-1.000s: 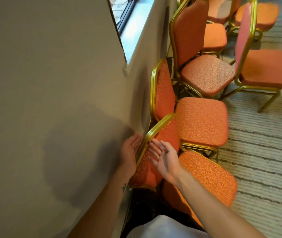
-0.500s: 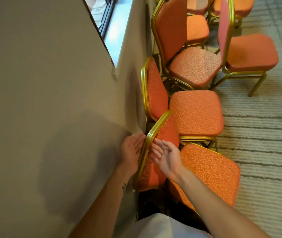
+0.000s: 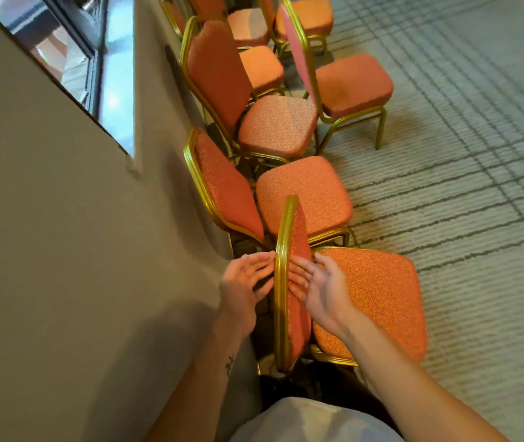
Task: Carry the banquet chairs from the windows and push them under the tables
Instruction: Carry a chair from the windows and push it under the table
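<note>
The nearest banquet chair (image 3: 378, 298) has an orange patterned seat and a gold metal frame; its backrest (image 3: 286, 282) stands edge-on just below me. My left hand (image 3: 243, 287) is on the wall side of the backrest, fingers straight and spread, fingertips at the gold rail. My right hand (image 3: 321, 287) is on the seat side, fingers straight, resting against the orange back cushion. Neither hand curls round the frame.
A beige wall (image 3: 78, 266) with a window (image 3: 72, 52) runs along the left. Several more orange chairs (image 3: 305, 193) line the wall ahead, one (image 3: 350, 84) turned out onto the striped carpet (image 3: 461, 186). Open carpet lies to the right.
The view has swung so the nearest backrest now stands edge-on between my hands. Both hands have closed in on it from either side, still with straight fingers.
</note>
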Demonstrator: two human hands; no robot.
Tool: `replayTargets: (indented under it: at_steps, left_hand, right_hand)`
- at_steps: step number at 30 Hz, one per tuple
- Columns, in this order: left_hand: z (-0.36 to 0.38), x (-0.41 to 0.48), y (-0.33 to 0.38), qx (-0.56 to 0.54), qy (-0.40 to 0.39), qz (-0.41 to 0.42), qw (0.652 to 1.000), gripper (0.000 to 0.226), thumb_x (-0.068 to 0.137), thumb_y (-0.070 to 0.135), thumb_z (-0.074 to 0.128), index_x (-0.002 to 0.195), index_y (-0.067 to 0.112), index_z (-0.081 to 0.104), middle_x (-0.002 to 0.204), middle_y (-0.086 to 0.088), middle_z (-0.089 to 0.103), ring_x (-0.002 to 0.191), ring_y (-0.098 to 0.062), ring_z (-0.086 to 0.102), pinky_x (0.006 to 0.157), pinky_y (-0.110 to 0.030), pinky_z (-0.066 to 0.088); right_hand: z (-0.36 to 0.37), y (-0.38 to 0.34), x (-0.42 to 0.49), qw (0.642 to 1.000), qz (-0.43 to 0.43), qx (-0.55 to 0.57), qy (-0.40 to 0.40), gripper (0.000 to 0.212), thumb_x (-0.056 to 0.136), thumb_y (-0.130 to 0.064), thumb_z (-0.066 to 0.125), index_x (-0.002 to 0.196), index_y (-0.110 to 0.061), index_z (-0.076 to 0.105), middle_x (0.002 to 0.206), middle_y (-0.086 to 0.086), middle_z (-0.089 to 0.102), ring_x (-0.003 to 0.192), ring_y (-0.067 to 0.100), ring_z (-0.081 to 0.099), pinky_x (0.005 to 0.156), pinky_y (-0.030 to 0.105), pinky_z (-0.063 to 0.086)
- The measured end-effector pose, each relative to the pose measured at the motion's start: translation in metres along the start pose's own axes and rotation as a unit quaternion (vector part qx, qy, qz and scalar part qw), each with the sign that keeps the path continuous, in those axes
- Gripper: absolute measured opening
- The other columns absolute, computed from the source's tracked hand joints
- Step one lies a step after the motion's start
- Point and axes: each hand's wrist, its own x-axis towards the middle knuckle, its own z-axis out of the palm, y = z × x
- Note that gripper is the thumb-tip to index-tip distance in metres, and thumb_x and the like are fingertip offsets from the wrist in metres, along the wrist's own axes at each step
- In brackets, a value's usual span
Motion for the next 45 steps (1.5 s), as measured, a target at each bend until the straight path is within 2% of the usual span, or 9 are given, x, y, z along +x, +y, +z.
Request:
replayTargets:
  at_steps: [7, 15, 21, 26, 29, 33, 36, 42, 45]
  left_hand:
    - [0.039, -0.019, -0.005, 0.063, -0.104, 0.033, 0.992, 0.029, 0.101, 0.024, 0.044, 0.108, 0.004, 0.065, 0.124, -0.01, 0.073, 0.121, -0.025, 0.066, 0.11, -0.058, 0.045]
    - [0.083, -0.027, -0.01, 0.06, -0.194, 0.009, 0.979, 0.036, 0.104, 0.023, 0.037, 0.08, 0.007, 0.059, 0.126, -0.018, 0.071, 0.131, -0.038, 0.056, 0.103, -0.062, 0.048]
    - [0.138, -0.032, -0.022, 0.093, -0.241, 0.013, 0.966, 0.036, 0.096, 0.034, 0.048, 0.084, 0.003, 0.059, 0.126, -0.026, 0.067, 0.126, -0.036, 0.06, 0.092, -0.06, 0.057]
    - [0.194, -0.037, -0.043, 0.122, -0.293, 0.032, 0.948, 0.034, 0.102, 0.024, 0.047, 0.077, 0.009, 0.065, 0.119, -0.027, 0.067, 0.12, -0.035, 0.064, 0.081, -0.053, 0.061]
    - [0.227, -0.041, -0.061, 0.08, -0.312, 0.012, 0.947, 0.019, 0.103, 0.017, 0.047, 0.096, 0.005, 0.06, 0.112, -0.025, 0.066, 0.112, -0.036, 0.066, 0.077, -0.052, 0.062]
    - [0.265, -0.048, -0.081, 0.056, -0.334, -0.03, 0.94, 0.019, 0.106, 0.011, 0.045, 0.114, 0.0, 0.058, 0.106, -0.025, 0.066, 0.111, -0.034, 0.067, 0.079, -0.049, 0.063]
    - [0.288, -0.05, -0.09, 0.059, -0.36, -0.056, 0.93, 0.021, 0.105, 0.009, 0.047, 0.116, -0.003, 0.059, 0.102, -0.022, 0.068, 0.104, -0.031, 0.07, 0.081, -0.045, 0.063]
    - [0.322, -0.038, -0.094, 0.101, -0.403, -0.08, 0.906, 0.028, 0.103, 0.011, 0.049, 0.124, -0.006, 0.057, 0.088, -0.016, 0.067, 0.081, -0.026, 0.07, 0.08, -0.043, 0.063]
    - [0.33, -0.029, -0.093, 0.14, -0.438, -0.081, 0.884, 0.027, 0.104, 0.01, 0.047, 0.125, -0.006, 0.057, 0.089, -0.016, 0.068, 0.083, -0.027, 0.071, 0.083, -0.044, 0.062]
  right_hand:
    - [-0.026, -0.011, -0.038, 0.993, -0.111, -0.016, 0.04, 0.062, 0.107, -0.047, 0.026, 0.13, -0.007, 0.066, 0.121, 0.012, 0.073, 0.11, 0.021, 0.065, 0.099, 0.038, 0.045]
    - [-0.05, -0.035, -0.065, 0.98, -0.173, -0.025, 0.095, 0.059, 0.107, -0.045, 0.027, 0.121, -0.009, 0.072, 0.113, 0.014, 0.075, 0.095, 0.018, 0.066, 0.079, 0.03, 0.048]
    - [-0.08, -0.068, -0.083, 0.948, -0.245, -0.05, 0.195, 0.047, 0.108, -0.025, 0.037, 0.091, -0.012, 0.078, 0.074, 0.002, 0.073, 0.058, 0.005, 0.063, 0.05, 0.017, 0.046]
    - [-0.128, -0.099, -0.1, 0.94, -0.253, -0.014, 0.23, 0.049, 0.107, -0.029, 0.035, 0.098, -0.005, 0.076, 0.076, 0.009, 0.07, 0.049, 0.005, 0.053, 0.045, 0.019, 0.04]
    - [-0.153, -0.116, -0.116, 0.932, -0.262, 0.031, 0.247, 0.046, 0.103, -0.026, 0.041, 0.084, -0.008, 0.08, 0.063, 0.005, 0.067, 0.047, 0.011, 0.055, 0.051, 0.027, 0.044]
    - [-0.174, -0.136, -0.142, 0.911, -0.285, 0.044, 0.294, 0.032, 0.096, -0.018, 0.051, 0.091, -0.006, 0.081, 0.083, 0.021, 0.072, 0.069, 0.029, 0.063, 0.06, 0.033, 0.052]
    - [-0.187, -0.144, -0.16, 0.894, -0.313, 0.027, 0.32, 0.026, 0.097, -0.015, 0.056, 0.101, -0.003, 0.078, 0.087, 0.019, 0.074, 0.072, 0.026, 0.068, 0.061, 0.032, 0.056]
    - [-0.205, -0.148, -0.16, 0.855, -0.321, -0.066, 0.402, 0.024, 0.095, -0.025, 0.058, 0.1, -0.016, 0.08, 0.095, 0.004, 0.079, 0.095, 0.019, 0.074, 0.093, 0.041, 0.057]
    - [-0.212, -0.149, -0.154, 0.826, -0.309, -0.123, 0.456, 0.026, 0.089, -0.034, 0.058, 0.094, -0.019, 0.079, 0.091, -0.002, 0.078, 0.094, 0.018, 0.072, 0.091, 0.04, 0.055]
